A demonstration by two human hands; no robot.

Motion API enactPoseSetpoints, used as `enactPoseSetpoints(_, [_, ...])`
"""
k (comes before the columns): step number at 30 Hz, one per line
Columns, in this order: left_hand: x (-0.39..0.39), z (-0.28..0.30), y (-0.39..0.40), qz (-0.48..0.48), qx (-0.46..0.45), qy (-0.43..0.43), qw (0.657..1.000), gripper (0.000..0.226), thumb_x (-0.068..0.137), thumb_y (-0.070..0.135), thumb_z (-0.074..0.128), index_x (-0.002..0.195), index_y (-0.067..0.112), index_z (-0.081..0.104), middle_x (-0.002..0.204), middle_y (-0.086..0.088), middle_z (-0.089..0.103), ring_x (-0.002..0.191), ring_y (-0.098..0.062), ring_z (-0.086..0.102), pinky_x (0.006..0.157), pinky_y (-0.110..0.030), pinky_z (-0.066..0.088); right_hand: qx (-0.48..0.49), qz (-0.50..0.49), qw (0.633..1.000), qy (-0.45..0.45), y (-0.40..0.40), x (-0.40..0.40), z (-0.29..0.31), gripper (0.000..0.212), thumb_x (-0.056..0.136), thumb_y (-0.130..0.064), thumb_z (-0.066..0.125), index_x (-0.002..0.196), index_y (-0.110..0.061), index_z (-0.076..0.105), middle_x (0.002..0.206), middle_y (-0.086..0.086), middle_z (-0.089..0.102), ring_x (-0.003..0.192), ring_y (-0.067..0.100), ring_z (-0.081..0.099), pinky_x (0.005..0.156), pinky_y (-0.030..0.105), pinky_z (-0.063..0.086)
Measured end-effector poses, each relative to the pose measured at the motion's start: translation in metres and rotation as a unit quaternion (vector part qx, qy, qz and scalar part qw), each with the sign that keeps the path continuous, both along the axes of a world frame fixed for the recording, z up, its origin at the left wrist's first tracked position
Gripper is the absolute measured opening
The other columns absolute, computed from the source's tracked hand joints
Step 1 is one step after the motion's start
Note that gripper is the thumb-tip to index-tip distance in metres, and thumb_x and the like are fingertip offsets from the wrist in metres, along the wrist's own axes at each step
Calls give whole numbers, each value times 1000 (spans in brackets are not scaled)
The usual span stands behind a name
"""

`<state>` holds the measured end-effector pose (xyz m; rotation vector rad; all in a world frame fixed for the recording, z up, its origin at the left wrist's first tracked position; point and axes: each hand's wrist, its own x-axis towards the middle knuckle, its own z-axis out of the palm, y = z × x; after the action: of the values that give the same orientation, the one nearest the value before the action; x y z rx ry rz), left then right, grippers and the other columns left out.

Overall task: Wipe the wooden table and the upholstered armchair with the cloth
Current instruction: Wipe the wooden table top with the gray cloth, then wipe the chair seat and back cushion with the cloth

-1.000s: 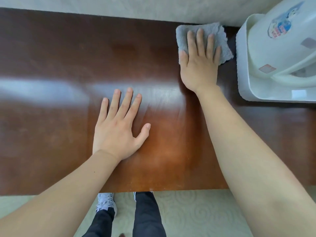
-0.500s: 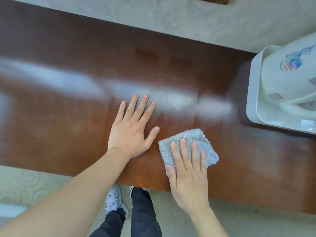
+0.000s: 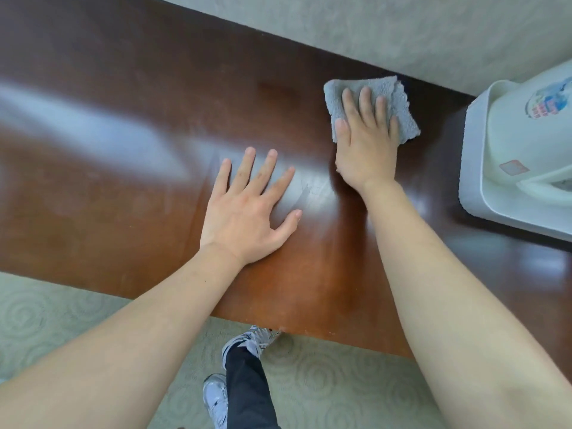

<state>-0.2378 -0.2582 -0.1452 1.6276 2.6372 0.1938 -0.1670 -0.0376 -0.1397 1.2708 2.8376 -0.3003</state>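
Near the far edge of the bench (image 3: pixel 130 97), toward its right end, the right hand (image 3: pixel 366 150) presses flat on the cloth (image 3: pixel 399 97), fingers straight and close together on top of it, not curled round it. Half a second ago this same hand and cloth lay close to the near edge, just beside the left hand; now they are up at the far edge and the right forearm is stretched across the wood. A second ago they were at that far edge too, so the cloth has gone down the bench and back up again.

The left hand (image 3: pixel 247 209) has kept its place in the middle of the bench between the near and far edges, palm down, fingers spread wide and straight, holding nothing.

The cloth is grey, thick and fuzzy like terry, folded into a rough square with soft, uneven edges; its far right corner shows more than one layer. The bench top is dark reddish-brown wood, smooth and glossy, with pale streaks of reflected light running across it and a warmer orange tone near the near edge. A white plastic appliance (image 3: pixel 520 156) with rounded corners and a colourful sticker stands at the right end of the bench, near the cloth but apart from it.

Below the near edge, pale carpet (image 3: pixel 325 385) with a raised swirl pattern shows, with dark trousers (image 3: pixel 244 382) and white trainers (image 3: pixel 250 339).
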Motion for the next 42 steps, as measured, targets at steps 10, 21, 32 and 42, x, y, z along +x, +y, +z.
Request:
enactPoseSetpoints(10, [19,40,-30,-10,-60,-21,998,52,100,51,32,130,21,62,141,-1,59,132,-24,48,110,-45,32,-60,23,997,40,-205,159,13,52,104,-42,25,155,-37,24,164,-11,12,153,12,3,124,39,3])
enactPoseSetpoints(21, [83,119,-203,44,108,-313,943,63,100,57,43,155,27,36,162,5,33,151,-12,27,124,-35,19,-542,-48,812,211,-271,156,163,30,100,-39,49,104,-26,75,103,2,76,100,16,70,90,36,53])
enactPoseSetpoints(32, [165,228,-419,306,301,-304,850,51,86,77,52,75,28,49,66,8,52,62,-7,46,61,-19,39,-731,196,654,-1,-416,136,254,65,101,-63,34,134,-15,61,131,11,66,125,26,60,97,29,49])
enactPoseSetpoints(42, [325,261,-537,542,313,-121,770,60,83,84,43,70,27,31,52,6,22,47,-7,24,46,-21,20,-700,455,515,-194,-547,160,252,50,94,-53,61,105,-5,70,96,8,69,87,19,64,77,28,50])
